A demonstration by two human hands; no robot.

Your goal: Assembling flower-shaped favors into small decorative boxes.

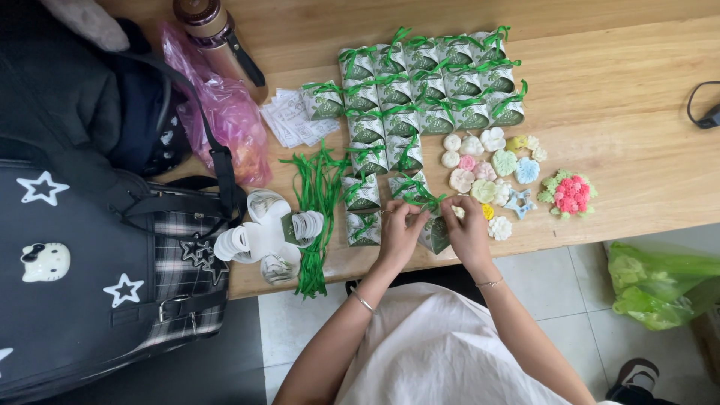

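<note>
Left hand [397, 232] and right hand [466, 231] each pinch a green ribbon [420, 196], tying it over a small green box [435, 234] braced on the desk [637, 112] edge.

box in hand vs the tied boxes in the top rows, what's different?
The held box sits at the table's near edge between both hands, left hand and right hand; the top-row boxes lie untouched, packed edge to edge farther back. Its ribbon is stretched between the fingers, with no finished bow visible; theirs are tied in bows. It stands alone; they form rows. Shared: the same small green-and-white box with green ribbon.
</note>
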